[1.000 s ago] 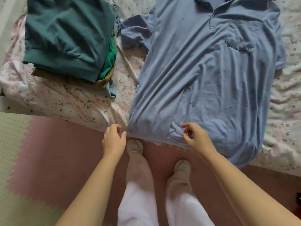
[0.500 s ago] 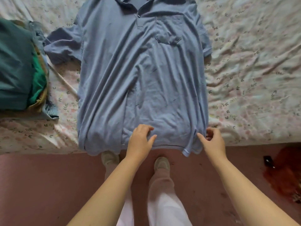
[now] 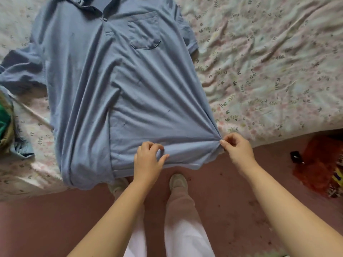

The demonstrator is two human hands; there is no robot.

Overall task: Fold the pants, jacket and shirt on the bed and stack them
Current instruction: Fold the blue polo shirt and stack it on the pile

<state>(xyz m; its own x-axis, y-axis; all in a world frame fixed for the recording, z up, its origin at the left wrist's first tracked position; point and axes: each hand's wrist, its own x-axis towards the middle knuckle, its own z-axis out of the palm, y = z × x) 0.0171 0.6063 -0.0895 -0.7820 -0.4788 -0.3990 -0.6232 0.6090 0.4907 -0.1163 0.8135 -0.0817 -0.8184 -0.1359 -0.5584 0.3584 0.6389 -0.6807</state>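
**blue polo shirt, hem being handled at the bed edge**

item: shirt (image 3: 115, 86), blue, short-sleeved, chest pocket up. it lies face up on the bed (image 3: 269, 75), and its hem hangs over the near edge.

change from half a second ago: the right hand (image 3: 239, 150) was at the loose lower corner. now it pinches the shirt's right edge a little above the hem. the cloth is drawn tight, with creases fanning toward the pinch. the left hand (image 3: 148, 161) stays at the middle of the hem, its fingers curled and the thumb out. whether cloth is caught between them, cannot tell. the view has swung right, so the folded pile (image 3: 3, 125) is cut down to a sliver at the left border.

surroundings: the pile shows a green edge over a denim edge (image 3: 22, 150), on the floral sheet just left of the shirt's sleeve. the pink floor (image 3: 46, 223) lies below. the person's feet (image 3: 178, 180) stand against the bed, partly under the hanging hem. a red heap (image 3: 319, 164) and a small black object (image 3: 295, 157) lie on the floor at right.
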